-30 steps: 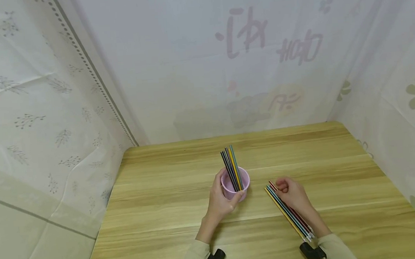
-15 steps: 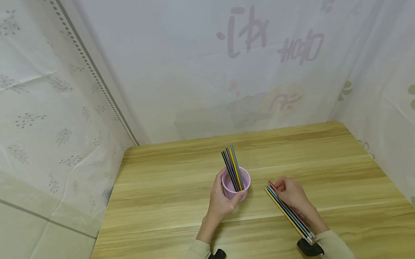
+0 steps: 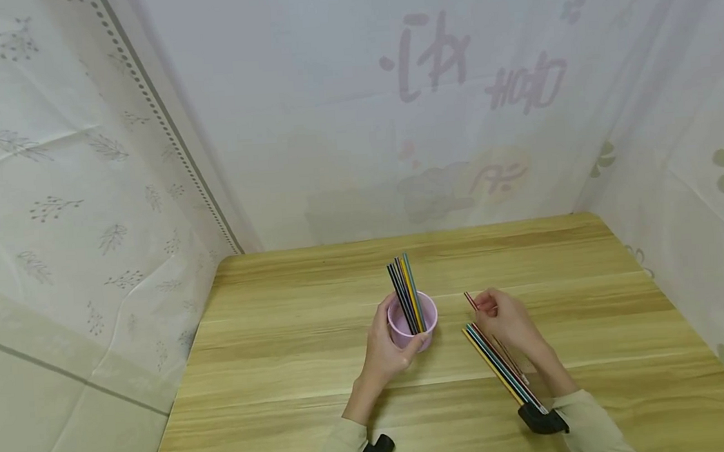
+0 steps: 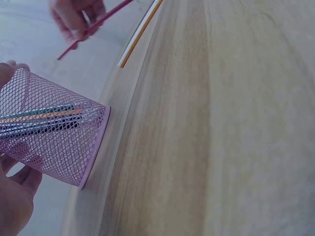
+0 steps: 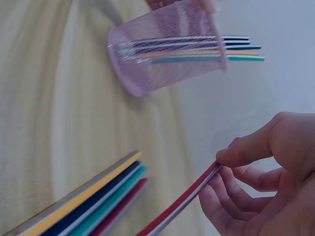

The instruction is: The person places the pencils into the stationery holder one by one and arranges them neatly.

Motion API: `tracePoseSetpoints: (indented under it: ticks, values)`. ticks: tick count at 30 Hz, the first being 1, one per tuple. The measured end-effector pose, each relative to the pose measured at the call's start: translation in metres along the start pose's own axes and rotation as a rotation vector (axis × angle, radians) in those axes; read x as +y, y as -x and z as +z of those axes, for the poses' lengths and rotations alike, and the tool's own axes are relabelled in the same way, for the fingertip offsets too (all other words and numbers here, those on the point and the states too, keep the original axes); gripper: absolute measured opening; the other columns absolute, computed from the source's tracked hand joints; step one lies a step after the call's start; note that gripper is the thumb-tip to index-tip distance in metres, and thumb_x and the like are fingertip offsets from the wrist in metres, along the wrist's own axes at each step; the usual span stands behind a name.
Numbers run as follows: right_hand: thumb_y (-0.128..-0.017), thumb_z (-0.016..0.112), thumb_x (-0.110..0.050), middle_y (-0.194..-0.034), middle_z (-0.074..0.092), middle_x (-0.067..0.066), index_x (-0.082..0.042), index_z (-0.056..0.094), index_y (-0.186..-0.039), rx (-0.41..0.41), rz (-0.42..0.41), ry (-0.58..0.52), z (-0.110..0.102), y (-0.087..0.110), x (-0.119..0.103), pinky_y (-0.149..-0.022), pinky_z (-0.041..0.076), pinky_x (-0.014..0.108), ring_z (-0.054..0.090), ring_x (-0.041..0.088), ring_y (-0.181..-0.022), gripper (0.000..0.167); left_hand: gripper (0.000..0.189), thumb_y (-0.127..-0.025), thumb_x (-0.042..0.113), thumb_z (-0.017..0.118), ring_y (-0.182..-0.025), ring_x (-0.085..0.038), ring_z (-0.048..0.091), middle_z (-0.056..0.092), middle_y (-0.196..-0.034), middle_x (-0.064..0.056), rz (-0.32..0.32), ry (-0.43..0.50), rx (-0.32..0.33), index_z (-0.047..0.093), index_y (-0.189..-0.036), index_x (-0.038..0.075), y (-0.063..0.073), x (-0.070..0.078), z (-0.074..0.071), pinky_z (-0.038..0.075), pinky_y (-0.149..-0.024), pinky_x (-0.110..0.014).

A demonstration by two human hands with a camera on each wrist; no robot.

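Note:
My left hand grips a pink mesh pencil cup around its side, thumb at the near rim. Several pencils in black, yellow and teal lean inside the cup, their upper ends above the rim. With thumb and fingers, my right hand pinches a dark red pencil near one end, raised above the table and slanting. Just left of that hand, several loose pencils lie side by side, yellow, dark blue, teal and red in the right wrist view.
The wood-grain table has a back edge against a pale printed curtain, with more curtain at both sides. Black wrist mounts sit at both sleeves, the right one overlapping the lower ends of the loose pencils in the head view.
My right hand has lifted a red pencil off the loose bunch, moving up and slightly away from me. My left hand and the cup have stayed in place.

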State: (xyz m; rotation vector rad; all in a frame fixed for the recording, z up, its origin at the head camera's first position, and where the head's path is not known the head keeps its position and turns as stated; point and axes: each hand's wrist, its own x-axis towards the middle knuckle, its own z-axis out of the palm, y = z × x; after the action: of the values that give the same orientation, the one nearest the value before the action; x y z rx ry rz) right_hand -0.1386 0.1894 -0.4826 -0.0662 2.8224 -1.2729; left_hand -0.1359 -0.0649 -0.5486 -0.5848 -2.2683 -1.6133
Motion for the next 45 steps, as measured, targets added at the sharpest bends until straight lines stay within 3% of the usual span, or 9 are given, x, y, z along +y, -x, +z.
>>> tracePoseSetpoints:
  ticks: [14, 20, 27, 32, 45]
  values:
    - [-0.092, 0.064, 0.002, -0.096, 0.069, 0.018, 0.003, 0.065, -0.108, 0.165, -0.142, -0.082, -0.017, -0.001, -0.031, -0.069, 0.055, 0.016, 0.066, 0.025, -0.088, 0.016, 0.090, -0.079, 0.030, 0.084, -0.128, -0.029, 0.058, 0.054, -0.145, -0.013, -0.023, 0.001, -0.014, 0.037, -0.152, 0.010, 0.000, 0.000, -0.001, 0.053, -0.104, -0.047]
    - [-0.092, 0.063, 0.004, -0.099, 0.069, 0.020, 0.005, 0.064, -0.109, 0.237, -0.174, -0.143, -0.022, 0.000, -0.044, -0.068, 0.055, 0.012, 0.064, 0.019, -0.086, 0.017, 0.089, -0.079, 0.031, 0.084, -0.127, -0.030, 0.059, 0.055, -0.144, -0.013, -0.009, 0.001, -0.007, 0.038, -0.152, 0.010, 0.000, 0.000, 0.000, 0.054, -0.103, -0.048]
    - [-0.093, 0.065, 0.002, -0.106, 0.067, 0.021, 0.006, 0.062, -0.113, 0.270, -0.189, -0.204, -0.033, 0.000, -0.060, -0.070, 0.055, 0.009, 0.061, 0.001, -0.087, 0.021, 0.090, -0.079, 0.032, 0.085, -0.128, -0.028, 0.058, 0.055, -0.145, -0.012, -0.016, -0.004, -0.013, 0.037, -0.152, 0.011, 0.001, -0.002, 0.000, 0.053, -0.105, -0.046]
    - [-0.092, 0.066, 0.001, -0.105, 0.068, 0.020, 0.006, 0.061, -0.113, 0.317, -0.237, -0.261, -0.038, -0.002, -0.073, -0.073, 0.055, 0.008, 0.065, 0.008, -0.090, 0.022, 0.090, -0.079, 0.032, 0.085, -0.128, -0.028, 0.058, 0.055, -0.145, -0.013, -0.020, 0.002, -0.010, 0.037, -0.152, 0.011, 0.001, -0.002, -0.001, 0.053, -0.104, -0.047]
    - [-0.090, 0.065, 0.009, -0.100, 0.062, 0.014, 0.011, 0.058, -0.110, 0.401, -0.373, -0.463, -0.041, -0.014, -0.113, -0.077, 0.060, 0.018, 0.065, 0.008, -0.088, 0.020, 0.090, -0.079, 0.030, 0.085, -0.127, -0.028, 0.058, 0.055, -0.145, -0.013, -0.006, 0.006, -0.007, 0.037, -0.152, 0.010, 0.001, -0.003, -0.001, 0.053, -0.105, -0.047]
